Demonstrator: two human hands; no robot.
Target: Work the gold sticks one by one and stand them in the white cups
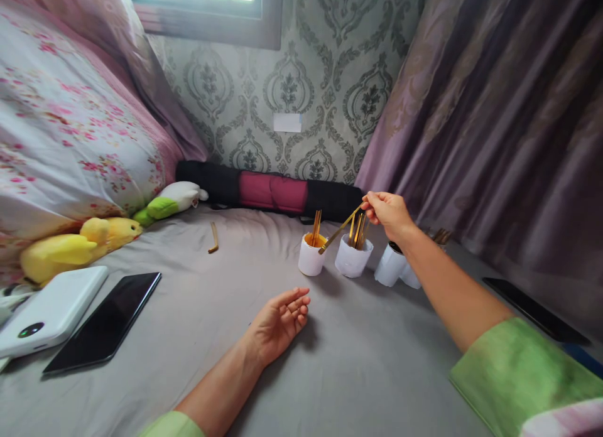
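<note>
My right hand (387,216) pinches the upper end of a slim gold-coloured utensil (343,228), its flattened lower end slanting down to the left. I cannot make out its exact kind. That lower end overlaps the right rim of a white cup (311,262) holding several gold sticks (316,226). Just right of it, a second white cup (353,264) also holds several gold sticks (360,233). Palm up and loosely curled, my left hand (280,324) is near the sheet in front of the cups, with nothing in it. A bent gold piece (213,239) lies apart to the left.
More white cups (390,267) stand beneath my right forearm. On the left are a black phone (106,321), a white power bank (56,308) and plush toys (80,245). A black-and-maroon bolster (273,191) lies along the wall; a dark flat object (532,308) is at right.
</note>
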